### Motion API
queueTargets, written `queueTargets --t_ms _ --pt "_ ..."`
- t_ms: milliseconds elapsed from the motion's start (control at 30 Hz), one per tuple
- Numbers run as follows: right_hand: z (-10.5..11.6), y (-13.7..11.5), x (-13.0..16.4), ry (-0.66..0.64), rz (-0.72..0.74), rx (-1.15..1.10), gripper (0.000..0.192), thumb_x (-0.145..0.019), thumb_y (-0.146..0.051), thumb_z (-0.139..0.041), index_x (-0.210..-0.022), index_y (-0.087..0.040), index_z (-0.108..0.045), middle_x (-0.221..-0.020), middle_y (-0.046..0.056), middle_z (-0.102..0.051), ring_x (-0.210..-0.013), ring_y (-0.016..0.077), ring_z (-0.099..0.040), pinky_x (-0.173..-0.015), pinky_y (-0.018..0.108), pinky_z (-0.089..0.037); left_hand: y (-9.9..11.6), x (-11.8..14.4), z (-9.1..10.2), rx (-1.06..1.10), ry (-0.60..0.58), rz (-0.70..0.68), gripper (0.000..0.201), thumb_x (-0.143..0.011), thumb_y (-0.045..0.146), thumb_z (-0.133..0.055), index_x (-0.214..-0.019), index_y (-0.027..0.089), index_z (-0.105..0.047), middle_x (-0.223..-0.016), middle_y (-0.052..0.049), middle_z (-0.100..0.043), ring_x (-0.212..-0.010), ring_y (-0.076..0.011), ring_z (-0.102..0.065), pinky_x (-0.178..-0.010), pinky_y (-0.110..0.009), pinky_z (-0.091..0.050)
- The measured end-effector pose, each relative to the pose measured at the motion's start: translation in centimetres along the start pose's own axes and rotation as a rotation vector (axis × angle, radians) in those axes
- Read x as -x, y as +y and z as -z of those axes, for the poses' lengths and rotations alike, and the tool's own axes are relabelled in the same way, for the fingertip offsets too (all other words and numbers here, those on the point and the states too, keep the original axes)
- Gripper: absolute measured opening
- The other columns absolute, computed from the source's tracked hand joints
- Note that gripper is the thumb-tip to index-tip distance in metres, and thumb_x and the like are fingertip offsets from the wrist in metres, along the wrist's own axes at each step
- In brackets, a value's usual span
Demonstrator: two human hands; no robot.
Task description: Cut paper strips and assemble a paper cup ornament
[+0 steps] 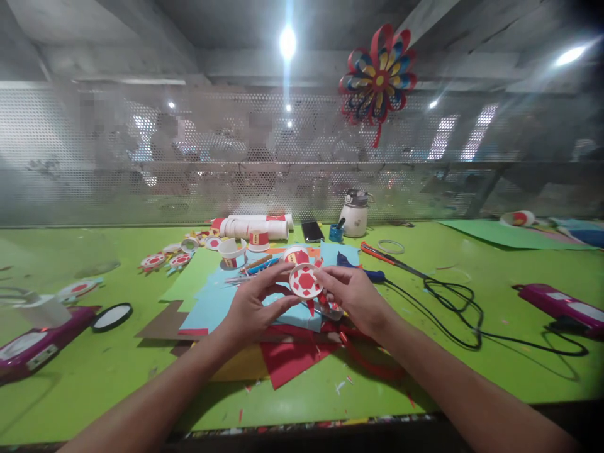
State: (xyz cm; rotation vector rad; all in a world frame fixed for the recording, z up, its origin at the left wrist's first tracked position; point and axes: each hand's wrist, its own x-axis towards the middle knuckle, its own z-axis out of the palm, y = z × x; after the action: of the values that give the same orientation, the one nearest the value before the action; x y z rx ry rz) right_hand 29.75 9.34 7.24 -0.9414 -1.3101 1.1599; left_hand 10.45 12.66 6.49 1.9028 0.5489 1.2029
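Between my two hands is a paper turtle (306, 281) with a round white shell, a red hexagon in its middle and red patches around it. A pointed red piece sticks out below the shell. My left hand (257, 299) grips the shell's left rim between thumb and fingers. On the right side, my right hand (352, 289) pinches the edge, its fingertips partly hiding the red parts there. Just behind stands a red and white paper cup (296, 254). Sheets of light blue paper (212, 308) and red paper (295, 362) lie beneath the hands.
A blue glue gun (375, 275) with a black cord lies to the right, near an orange-handled tool (377, 251). Finished-looking paper turtles (153, 261) sit at left. Purple power strips (561, 305) flank the work. Behind are a phone (312, 231), a white bottle (355, 217) and a perforated screen (212, 151).
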Motion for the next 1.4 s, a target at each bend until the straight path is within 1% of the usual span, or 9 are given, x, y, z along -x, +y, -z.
queueTargets --t_ms 167,400,633,800,933,1033,1133,1267,1400 --pt "0.1 -0.2 0.2 -0.009 0.037 0.040 0.034 -0.079 -0.044 -0.066 -0.096 -0.015 -0.072 -0.063 0.000 -0.059 -0.058 0.0120 -0.052 -0.055 0.025 -0.042 0.3 0.2 -0.3 -0.011 0.031 -0.009 0.046 -0.074 0.022 -0.071 -0.118 0.019 -0.060 -0.124 -0.013 -0.061 -0.102 -0.0245 -0.064 -0.090 -0.040 -0.053" --pt "0.2 0.0 0.2 -0.025 0.069 0.062 0.027 -0.080 -0.043 -0.065 -0.086 -0.017 -0.071 -0.063 0.000 -0.060 -0.058 0.0116 -0.052 -0.056 0.025 -0.042 0.5 0.5 -0.5 -0.071 0.080 -0.031 0.046 -0.073 0.023 -0.072 -0.118 0.018 -0.062 -0.121 -0.011 -0.064 -0.098 -0.0239 -0.066 -0.090 -0.040 -0.055" --pt "0.3 0.3 0.0 -0.059 -0.022 -0.100 0.028 -0.078 -0.040 -0.069 -0.092 -0.016 -0.072 -0.069 0.002 -0.063 -0.054 0.0089 -0.051 -0.052 0.023 -0.042 0.6 0.6 -0.5 -0.110 0.071 -0.077 0.047 -0.074 0.024 -0.071 -0.119 0.017 -0.061 -0.117 -0.012 -0.066 -0.096 -0.0225 -0.066 -0.088 -0.038 -0.054" --pt "0.2 -0.2 0.0 -0.106 -0.093 -0.213 0.024 -0.076 -0.038 -0.072 -0.080 -0.014 -0.071 -0.068 0.002 -0.062 -0.053 0.0075 -0.051 -0.050 0.021 -0.042 1.6 0.8 -0.3 -0.002 0.039 -0.061 0.042 -0.082 0.029 -0.062 -0.122 0.016 -0.057 -0.115 -0.013 -0.065 -0.095 -0.0218 -0.064 -0.081 -0.034 -0.054" --pt "0.5 0.0 0.0 -0.114 -0.101 -0.205 0.021 -0.079 -0.036 -0.069 -0.085 -0.016 -0.071 -0.073 0.002 -0.063 -0.061 0.0101 -0.057 -0.060 0.025 -0.047 1.9 0.9 0.1 0.000 0.129 -0.079 0.037 -0.090 0.033 -0.050 -0.123 0.017 -0.052 -0.100 -0.009 -0.068 -0.090 -0.0184 -0.064 -0.079 -0.033 -0.052" --pt "0.7 0.3 0.0 -0.126 -0.097 -0.175 0.020 -0.081 -0.034 -0.068 -0.089 -0.016 -0.070 -0.079 0.004 -0.067 -0.069 0.0125 -0.062 -0.066 0.026 -0.050 1.7 0.7 0.1 0.023 0.215 -0.129 0.029 -0.091 0.033 -0.048 -0.116 0.018 -0.053 -0.090 -0.005 -0.067 -0.083 -0.0162 -0.064 -0.074 -0.031 -0.052" --pt "0.9 0.4 0.1 -0.141 -0.080 -0.131 0.020 -0.082 -0.033 -0.067 -0.092 -0.016 -0.070 -0.086 0.005 -0.069 -0.074 0.0143 -0.064 -0.069 0.027 -0.051 1.6 0.5 0.1 0.035 0.249 -0.147 0.024 -0.090 0.034 -0.049 -0.106 0.016 -0.055 -0.087 -0.005 -0.065 -0.078 -0.0152 -0.062 -0.069 -0.030 -0.052" --pt "1.1 0.5 0.0 -0.169 -0.036 -0.071 0.021 -0.082 -0.032 -0.066 -0.095 -0.015 -0.070 -0.089 0.007 -0.069 -0.077 0.0167 -0.065 -0.075 0.033 -0.051 1.7 0.5 0.0 -0.023 0.203 -0.105 0.022 -0.092 0.033 -0.046 -0.094 0.015 -0.059 -0.083 -0.004 -0.062 -0.070 -0.0122 -0.058 -0.065 -0.028 -0.050" --pt "1.4 0.6 -0.1 -0.214 0.016 -0.018 0.023 -0.082 -0.032 -0.066 -0.098 -0.015 -0.069 -0.090 0.007 -0.069 -0.078 0.0180 -0.065 -0.074 0.034 -0.052 1.4 0.7 0.0 -0.059 0.138 -0.096 0.028 -0.095 0.031 -0.039 -0.089 0.016 -0.062 -0.078 -0.002 -0.061 -0.063 -0.0102 -0.056 -0.063 -0.026 -0.048"
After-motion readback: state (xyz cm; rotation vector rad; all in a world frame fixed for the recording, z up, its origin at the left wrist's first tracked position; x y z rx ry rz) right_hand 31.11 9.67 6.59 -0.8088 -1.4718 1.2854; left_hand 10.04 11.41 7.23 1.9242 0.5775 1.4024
